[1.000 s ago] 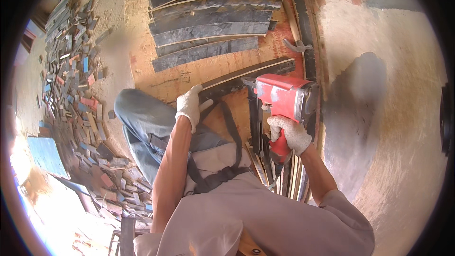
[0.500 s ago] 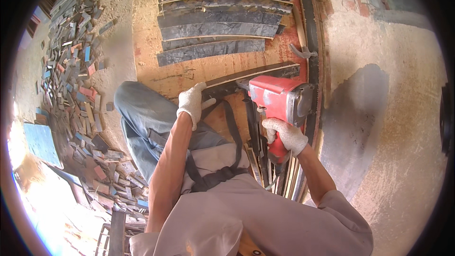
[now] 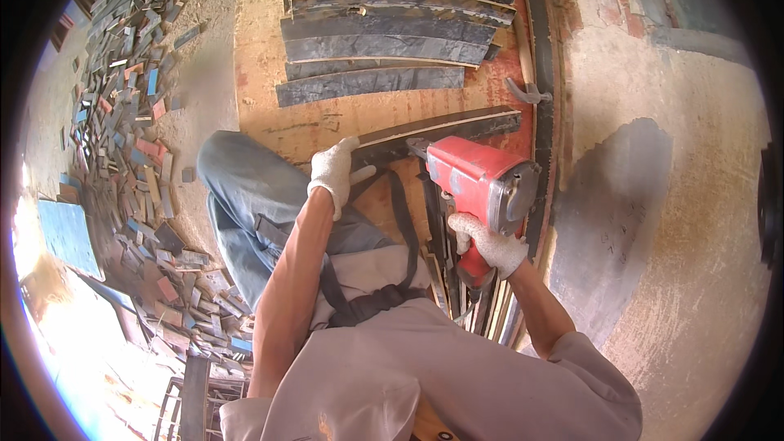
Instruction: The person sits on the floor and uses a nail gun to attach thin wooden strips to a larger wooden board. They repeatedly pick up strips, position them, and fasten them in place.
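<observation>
My left hand point(image 3: 332, 175), in a pale knitted glove, is closed on the left end of a dark-faced wooden strip point(image 3: 469, 124) with a light edge. That strip lies crosswise in front of me. Wrapped round the handle of a red nail gun point(image 3: 469, 167) is my right hand point(image 3: 492, 243), gloved the same way. The gun's dark nose points left and is at the near side of the strip; whether it touches cannot be made out. A hose runs from the handle's lower end.
Several dark curved strips point(image 3: 392, 37) lie stacked on the wooden board point(image 3: 261, 57) ahead. A hammer point(image 3: 528, 91) rests at its right edge, beside a plastered wall point(image 3: 694, 196). Long narrow strips point(image 3: 437, 220) lie beneath the gun. Scattered offcuts point(image 3: 155, 163) cover the floor at left.
The nail gun has tilted and dropped slightly toward me, with my right hand moving along with it. My left hand keeps its hold on the strip. The whole view has shifted a little.
</observation>
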The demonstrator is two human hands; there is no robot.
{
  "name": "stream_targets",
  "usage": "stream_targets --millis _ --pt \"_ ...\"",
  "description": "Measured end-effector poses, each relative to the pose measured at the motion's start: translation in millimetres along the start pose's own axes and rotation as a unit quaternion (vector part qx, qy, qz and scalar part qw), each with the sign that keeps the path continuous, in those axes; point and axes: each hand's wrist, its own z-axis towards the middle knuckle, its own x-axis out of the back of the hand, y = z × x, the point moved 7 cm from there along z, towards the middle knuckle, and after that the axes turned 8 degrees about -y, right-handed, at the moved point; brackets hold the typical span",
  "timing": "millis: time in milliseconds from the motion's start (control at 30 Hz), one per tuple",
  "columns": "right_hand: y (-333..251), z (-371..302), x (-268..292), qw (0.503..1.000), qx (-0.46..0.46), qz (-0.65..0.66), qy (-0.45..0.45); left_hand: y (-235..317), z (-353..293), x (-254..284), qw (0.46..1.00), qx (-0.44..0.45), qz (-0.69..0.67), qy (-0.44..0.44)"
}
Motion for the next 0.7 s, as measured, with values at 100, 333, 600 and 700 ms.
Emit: stream_targets --millis 100,333,600,700 --pt "14.5 -10.2 -1.3 1.0 -0.018 -0.004 0.004 -5.3 10.9 4.6 0.996 -0.032 0.057 -0.059" --pt "-35.3 -29.5 19.3 0.996 0.069 0.059 0.008 64.1 -30.1 20.6 0.87 -0.22 0.429 0.104" --pt "-75.2 -29.4 38.9 0.943 0.07 0.322 -0.049 60.6 -72.2 -7.2 0.768 -0.436 0.465 0.066" --pt "-62.4 -16.7 55.6 0.937 0.094 0.334 -0.04 40.1 -78.1 -36.7 0.802 -0.378 0.461 -0.031"
